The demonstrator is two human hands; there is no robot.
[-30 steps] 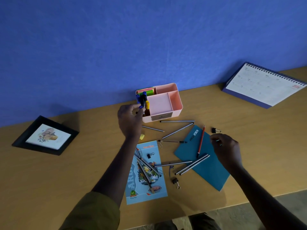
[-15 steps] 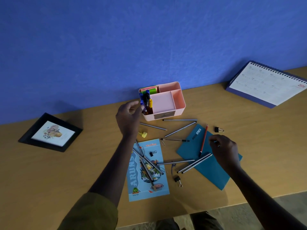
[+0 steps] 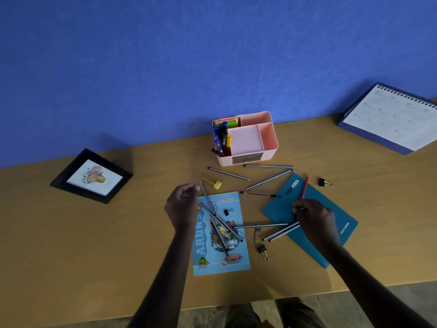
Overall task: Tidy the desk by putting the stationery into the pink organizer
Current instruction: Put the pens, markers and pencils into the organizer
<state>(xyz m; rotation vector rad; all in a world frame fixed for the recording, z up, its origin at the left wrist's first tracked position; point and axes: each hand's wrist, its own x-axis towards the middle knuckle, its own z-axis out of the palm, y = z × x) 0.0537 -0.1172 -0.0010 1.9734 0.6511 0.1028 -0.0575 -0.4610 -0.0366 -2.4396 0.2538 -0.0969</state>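
The pink organizer (image 3: 269, 150) stands at the back of the desk, with pens (image 3: 221, 138) upright in its left compartment and sticky notes (image 3: 227, 120) behind them. Several striped pencils (image 3: 268, 179) lie scattered in front of it. My left hand (image 3: 182, 207) hovers with loosely curled fingers, holding nothing, beside the top end of a pencil (image 3: 208, 198) on the light blue notebook. My right hand (image 3: 312, 216) rests on the teal notebook (image 3: 335, 230) and pinches the lower end of a red pencil (image 3: 305, 187). Three black binder clips (image 3: 324, 182) (image 3: 228, 212) (image 3: 261, 249) lie loose.
A light blue notebook (image 3: 220, 259) lies under several pencils. A small yellow item (image 3: 214, 183) sits near my left hand. A black picture frame (image 3: 91, 176) lies at the left, a desk calendar (image 3: 390, 119) at the far right. The blue wall backs the desk.
My left hand left the organizer's pen compartment and drew back toward me, down to the pencils. My right hand shifted slightly onto the red pencil's lower end.
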